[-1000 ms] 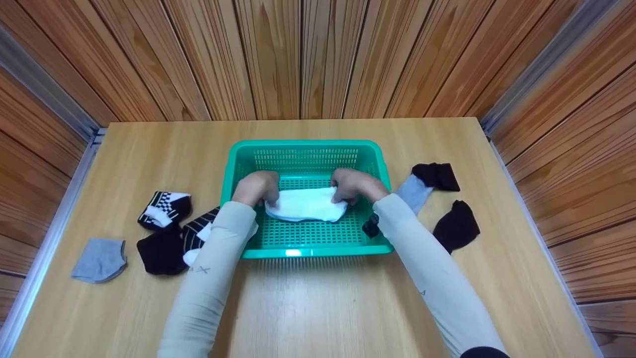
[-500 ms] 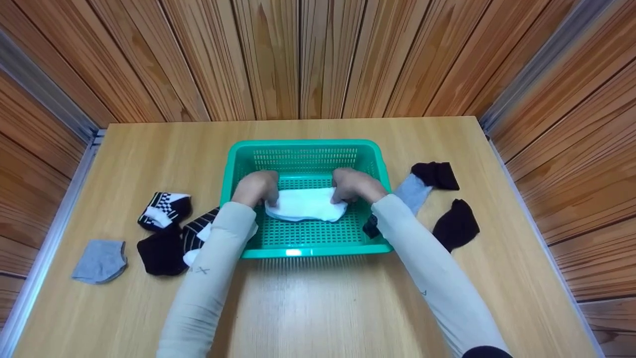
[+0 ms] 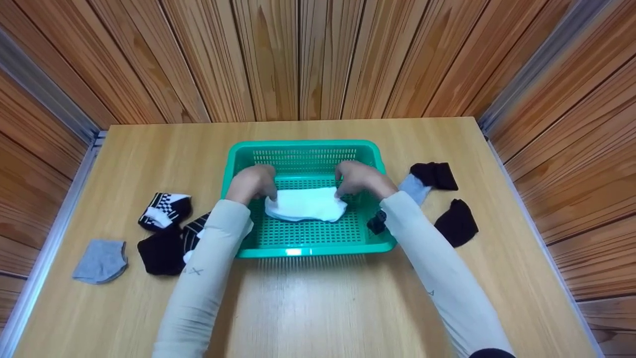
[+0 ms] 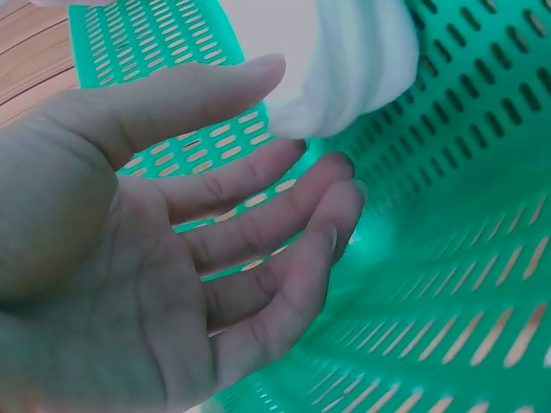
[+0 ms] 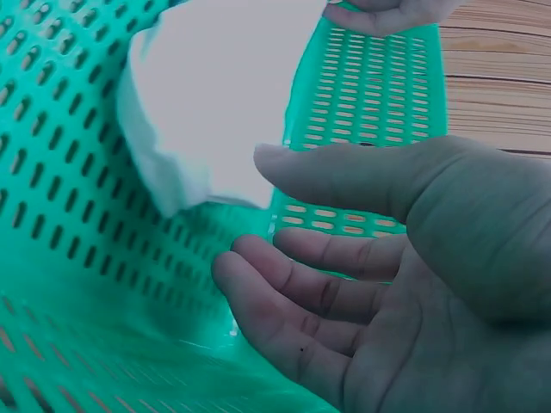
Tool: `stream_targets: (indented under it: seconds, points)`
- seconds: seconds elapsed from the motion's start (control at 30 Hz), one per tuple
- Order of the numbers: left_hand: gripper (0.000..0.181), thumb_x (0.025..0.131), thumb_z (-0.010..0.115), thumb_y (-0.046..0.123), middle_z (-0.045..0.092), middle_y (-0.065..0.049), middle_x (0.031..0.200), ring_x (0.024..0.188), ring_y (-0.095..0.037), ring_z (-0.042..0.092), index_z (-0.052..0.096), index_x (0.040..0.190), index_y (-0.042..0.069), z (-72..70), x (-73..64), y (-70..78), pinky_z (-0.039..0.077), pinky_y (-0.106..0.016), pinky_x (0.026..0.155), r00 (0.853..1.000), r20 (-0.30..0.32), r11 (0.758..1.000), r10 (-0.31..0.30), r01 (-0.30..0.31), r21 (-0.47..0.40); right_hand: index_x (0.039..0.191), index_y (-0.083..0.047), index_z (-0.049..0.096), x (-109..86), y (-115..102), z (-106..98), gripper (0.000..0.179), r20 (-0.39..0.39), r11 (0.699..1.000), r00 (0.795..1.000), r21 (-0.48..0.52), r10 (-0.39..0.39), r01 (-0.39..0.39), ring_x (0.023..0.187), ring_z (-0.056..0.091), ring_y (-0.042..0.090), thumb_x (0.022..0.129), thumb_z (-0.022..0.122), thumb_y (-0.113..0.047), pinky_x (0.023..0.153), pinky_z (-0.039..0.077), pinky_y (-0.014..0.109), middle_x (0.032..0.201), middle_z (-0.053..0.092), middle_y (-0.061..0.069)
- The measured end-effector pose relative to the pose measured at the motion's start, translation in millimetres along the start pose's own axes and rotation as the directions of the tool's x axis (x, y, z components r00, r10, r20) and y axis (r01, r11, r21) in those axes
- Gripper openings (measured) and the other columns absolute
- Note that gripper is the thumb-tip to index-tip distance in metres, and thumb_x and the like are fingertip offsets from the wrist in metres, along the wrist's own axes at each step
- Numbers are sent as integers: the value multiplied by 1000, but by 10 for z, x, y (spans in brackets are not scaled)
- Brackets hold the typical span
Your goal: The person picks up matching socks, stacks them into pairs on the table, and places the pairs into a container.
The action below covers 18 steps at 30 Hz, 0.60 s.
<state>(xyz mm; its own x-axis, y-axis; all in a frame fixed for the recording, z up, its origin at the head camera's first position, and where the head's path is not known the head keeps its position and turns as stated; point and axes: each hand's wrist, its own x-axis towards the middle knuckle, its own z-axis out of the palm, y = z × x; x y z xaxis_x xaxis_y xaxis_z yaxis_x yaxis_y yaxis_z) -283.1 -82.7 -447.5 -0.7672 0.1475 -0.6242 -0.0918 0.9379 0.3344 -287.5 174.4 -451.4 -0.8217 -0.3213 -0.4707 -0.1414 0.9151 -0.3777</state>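
White sock bundle [image 3: 305,204]: inside the green basket [image 3: 304,253], lengthwise across its floor, between both hands.
Left hand [image 3: 253,183]: grip released, fingers loosely bent, thumb apart; at the bundle's left end, contact unclear.
Right hand [image 3: 361,178]: grip likewise released, at the right end.
Surface [image 3: 318,308]: grey sock [image 3: 100,261], checkered sock [image 3: 166,206] left of basket; dark sock [image 3: 457,223] right.

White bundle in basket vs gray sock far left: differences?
Shape: the white bundle is elongated; the gray sock is stubbier.
Place: the white bundle lies in the green basket, the gray sock on the table.
Surroundings: the left hand and right hand flank the white bundle; neither is near the gray sock.
Shared: both are fabric.
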Motion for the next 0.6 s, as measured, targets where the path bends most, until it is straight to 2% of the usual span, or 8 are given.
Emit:
stream_targets:
  seconds: [0.1,0.23,0.3,0.37,0.4,0.47,0.53,0.6]
  points:
    - [35,98,72,23,51,-8,94,74,-20,49,58,125,7,-51,-51,3,42,-31,68,999,-20,998,34,-33,46,134,0,63,-40,-11,-43,47,-35,999,999,-20,-39,38,97,55,23,95,77,-22,79,48,33,134,65,17]
    - [22,98,73,27,51,-4,85,74,-20,49,64,104,7,-140,-150,9,41,-31,69,993,-49,991,104,-99,91,134,-1,62,-122,-21,-122,45,-52,999,998,-1,-46,46,90,60,22,96,77,-22,74,51,31,123,68,17]
    - [22,99,72,27,47,-2,77,70,-18,45,61,91,9,-189,-206,15,38,-31,67,987,-70,987,142,-135,88,134,-3,63,-174,-23,-168,45,-68,999,997,15,-47,48,92,61,23,96,77,-22,79,53,34,119,68,17]
    - [27,99,71,27,43,-2,74,68,-18,40,57,85,10,-226,-264,13,36,-32,67,981,-90,983,175,-168,79,133,-3,63,-228,-19,-203,45,-93,998,994,29,-58,61,101,62,27,96,77,-23,88,54,40,120,68,17]
    - [26,99,71,27,43,-3,75,69,-19,40,58,86,9,-243,-297,14,36,-33,68,977,-101,981,189,-182,74,132,-3,64,-257,-17,-221,45,-112,997,991,33,-70,75,106,63,28,95,78,-23,93,55,44,122,68,18]
    - [22,99,72,27,57,-8,87,79,-22,48,65,100,6,-273,-368,10,46,-35,78,969,-128,977,211,-203,72,131,-1,64,-311,-3,-252,44,-148,993,984,40,-102,109,116,64,32,95,78,-22,101,54,49,126,69,19]
    - [34,99,72,28,67,-15,114,99,-27,57,66,122,4,-303,-450,2,53,-44,95,962,-146,972,233,-223,78,130,0,64,-369,14,-278,43,-175,989,976,47,-130,140,120,65,35,95,78,-21,104,53,53,128,69,20]
    - [50,99,73,27,62,-19,141,121,-32,58,59,142,3,-336,-537,-10,51,-54,109,952,-165,966,256,-246,79,130,0,64,-434,25,-304,42,-196,985,969,52,-150,163,121,64,36,96,77,-21,105,53,53,128,70,21]
